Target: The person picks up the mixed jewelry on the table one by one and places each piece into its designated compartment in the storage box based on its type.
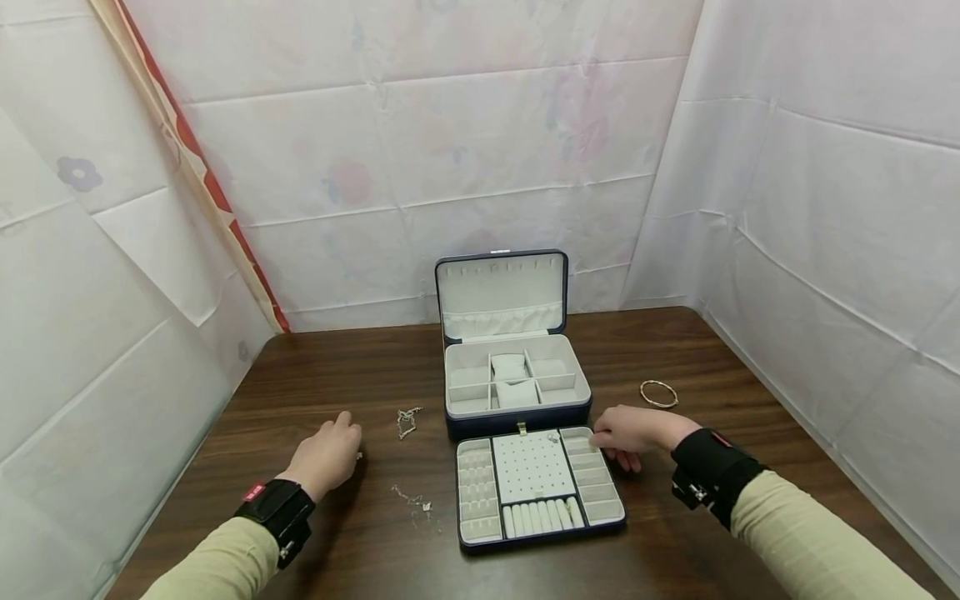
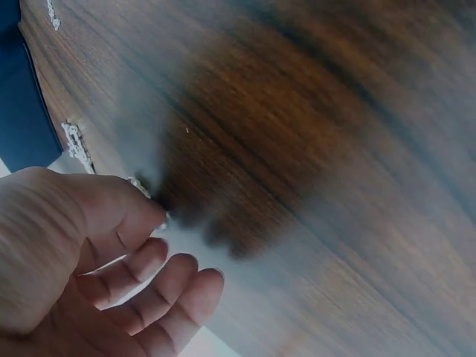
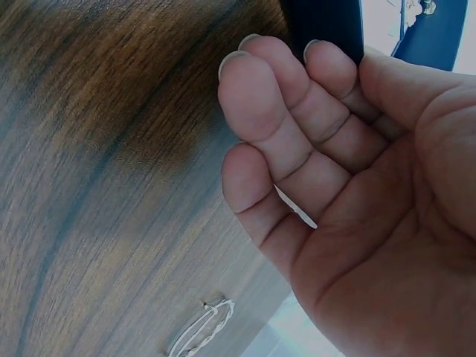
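My left hand (image 1: 328, 454) is over the left part of the table. Its thumb and forefinger pinch a small pearl jewelry piece (image 2: 165, 219), mostly hidden by the thumb; the other fingers curl loosely. My right hand (image 1: 628, 429) grips the right rim of a navy jewelry tray (image 1: 542, 540), thumb over the edge and the other fingers bent outside it. That tray has white compartments, a dotted pad and ring rolls, with a small ornament (image 1: 553, 437) at the pad's top corner. Just beyond my left hand lies a silvery chain (image 1: 407, 422).
Behind the tray stands a navy jewelry box (image 1: 517, 419), lid up, with divided compartments and two small cushions. A bangle (image 1: 660, 394) lies right of it. Another fine chain (image 1: 411, 498) lies left of the tray. White sheeting (image 1: 465, 150) encloses the wooden table (image 1: 337, 358).
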`<action>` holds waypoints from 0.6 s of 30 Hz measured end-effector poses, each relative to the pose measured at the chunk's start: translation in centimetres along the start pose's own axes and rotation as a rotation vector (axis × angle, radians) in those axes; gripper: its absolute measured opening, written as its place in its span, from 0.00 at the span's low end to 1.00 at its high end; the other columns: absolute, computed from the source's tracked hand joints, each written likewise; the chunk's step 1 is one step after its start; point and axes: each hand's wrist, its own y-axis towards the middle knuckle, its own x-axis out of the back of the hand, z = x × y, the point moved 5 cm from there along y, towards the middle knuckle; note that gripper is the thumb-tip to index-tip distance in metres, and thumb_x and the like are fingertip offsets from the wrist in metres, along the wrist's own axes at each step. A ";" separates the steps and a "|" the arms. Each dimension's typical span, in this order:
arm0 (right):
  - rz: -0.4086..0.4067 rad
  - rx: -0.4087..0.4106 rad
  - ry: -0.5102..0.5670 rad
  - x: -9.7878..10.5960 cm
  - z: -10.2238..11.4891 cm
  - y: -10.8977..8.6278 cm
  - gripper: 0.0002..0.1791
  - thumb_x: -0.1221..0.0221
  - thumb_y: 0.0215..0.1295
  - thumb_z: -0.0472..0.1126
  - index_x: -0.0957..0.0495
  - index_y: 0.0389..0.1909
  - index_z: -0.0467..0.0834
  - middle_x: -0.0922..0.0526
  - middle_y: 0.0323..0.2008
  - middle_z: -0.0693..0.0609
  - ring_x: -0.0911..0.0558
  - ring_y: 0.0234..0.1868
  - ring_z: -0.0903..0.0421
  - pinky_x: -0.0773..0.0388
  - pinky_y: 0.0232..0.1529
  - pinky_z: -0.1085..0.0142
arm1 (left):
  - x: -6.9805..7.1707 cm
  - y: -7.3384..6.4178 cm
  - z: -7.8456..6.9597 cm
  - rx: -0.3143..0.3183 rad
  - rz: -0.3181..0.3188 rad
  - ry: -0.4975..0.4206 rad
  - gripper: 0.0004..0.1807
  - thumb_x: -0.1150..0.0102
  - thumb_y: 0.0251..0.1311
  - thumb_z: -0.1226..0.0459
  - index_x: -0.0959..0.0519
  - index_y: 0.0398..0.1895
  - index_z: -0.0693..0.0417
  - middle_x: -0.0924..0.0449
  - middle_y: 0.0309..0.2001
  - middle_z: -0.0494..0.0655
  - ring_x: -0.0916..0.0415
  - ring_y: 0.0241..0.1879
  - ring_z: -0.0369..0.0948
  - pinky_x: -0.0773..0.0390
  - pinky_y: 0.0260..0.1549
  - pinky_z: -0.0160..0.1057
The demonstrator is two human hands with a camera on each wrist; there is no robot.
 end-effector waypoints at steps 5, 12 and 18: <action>-0.003 0.003 0.012 -0.1 -0.1 0.0 0.19 0.46 0.78 0.42 0.22 0.25 0.41 0.18 0.18 0.48 0.19 0.17 0.53 0.22 0.26 0.62 | 0.0 0.0 0.0 0.001 -0.005 0.007 0.05 0.35 0.61 0.73 0.20 0.38 0.62 0.27 0.41 0.59 0.21 0.36 0.55 0.19 0.27 0.55; -0.001 0.001 0.019 0.0 -0.1 0.1 0.19 0.46 0.78 0.43 0.23 0.25 0.41 0.18 0.19 0.48 0.18 0.17 0.53 0.22 0.27 0.62 | -0.1 -0.1 0.0 -0.023 -0.023 0.007 0.08 0.34 0.60 0.73 0.21 0.41 0.61 0.23 0.37 0.57 0.18 0.32 0.53 0.19 0.26 0.54; 0.003 -0.001 0.025 0.0 -0.2 0.1 0.19 0.47 0.78 0.43 0.23 0.25 0.41 0.18 0.19 0.48 0.18 0.18 0.53 0.22 0.26 0.62 | -0.1 -0.1 0.1 -0.042 -0.036 0.011 0.06 0.33 0.59 0.71 0.22 0.35 0.59 0.23 0.34 0.54 0.19 0.29 0.54 0.20 0.24 0.56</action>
